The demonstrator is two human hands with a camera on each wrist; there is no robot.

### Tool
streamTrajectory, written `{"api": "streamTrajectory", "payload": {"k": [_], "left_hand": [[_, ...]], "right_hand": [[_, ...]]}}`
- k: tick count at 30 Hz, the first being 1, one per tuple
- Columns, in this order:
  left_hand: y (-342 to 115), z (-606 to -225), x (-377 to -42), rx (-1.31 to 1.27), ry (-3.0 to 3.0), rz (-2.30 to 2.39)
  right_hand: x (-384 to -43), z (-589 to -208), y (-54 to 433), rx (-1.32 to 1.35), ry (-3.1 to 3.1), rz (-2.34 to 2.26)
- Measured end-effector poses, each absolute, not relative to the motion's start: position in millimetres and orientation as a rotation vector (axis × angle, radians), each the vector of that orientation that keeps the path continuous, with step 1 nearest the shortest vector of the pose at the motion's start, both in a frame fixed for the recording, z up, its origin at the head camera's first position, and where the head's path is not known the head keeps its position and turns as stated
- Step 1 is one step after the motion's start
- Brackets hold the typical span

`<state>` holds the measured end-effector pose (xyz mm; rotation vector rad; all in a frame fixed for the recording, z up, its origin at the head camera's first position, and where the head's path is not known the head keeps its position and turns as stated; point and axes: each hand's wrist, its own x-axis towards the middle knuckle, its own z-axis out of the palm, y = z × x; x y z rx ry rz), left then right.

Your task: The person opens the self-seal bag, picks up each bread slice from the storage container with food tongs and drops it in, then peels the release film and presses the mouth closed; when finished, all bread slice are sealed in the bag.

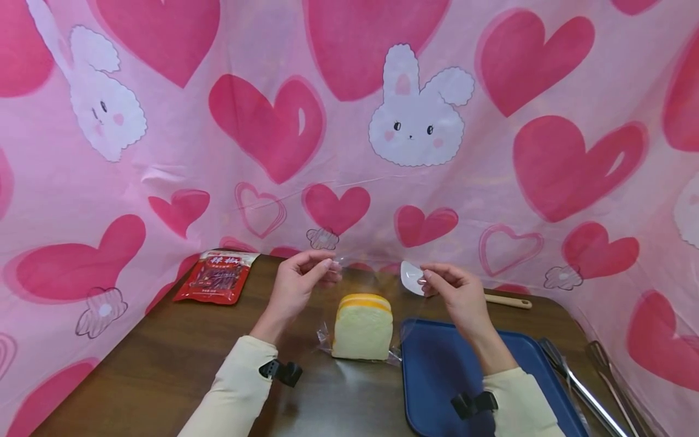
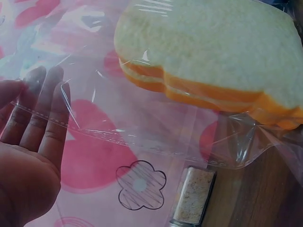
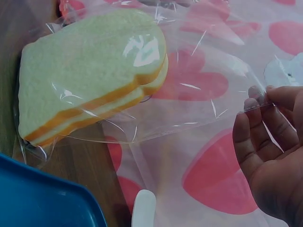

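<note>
Slices of bread (image 1: pixel 363 332) with orange crust stand inside a clear plastic bag (image 3: pixel 208 111) at the middle of the table. My left hand (image 1: pixel 303 280) pinches the bag's upper left corner between thumb and fingertips. On the other side, my right hand (image 1: pixel 454 292) pinches the upper right corner. The film is stretched between both hands above the bread. In the left wrist view, fingers (image 2: pixel 54 127) show through the clear film, behind its edge.
A red packet (image 1: pixel 215 279) lies at the back left. To the right is a blue tray (image 1: pixel 437 419), with metal tongs (image 1: pixel 587 391) beyond it. Behind the right hand lies a white-headed utensil (image 1: pixel 411 278) with a wooden handle (image 1: pixel 508 301). A patterned pink cloth hangs behind the table.
</note>
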<state>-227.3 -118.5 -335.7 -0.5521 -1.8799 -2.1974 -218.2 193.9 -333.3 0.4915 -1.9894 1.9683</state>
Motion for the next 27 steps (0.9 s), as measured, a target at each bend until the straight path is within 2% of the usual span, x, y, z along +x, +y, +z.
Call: {"api": "streamTrajectory", "payload": {"k": [27], "left_hand": [[-131,-336,-226,-0.705,-1.9,-2.176]], "right_hand": [[-216,-338,195,0.615,-2.001,1.903]]}}
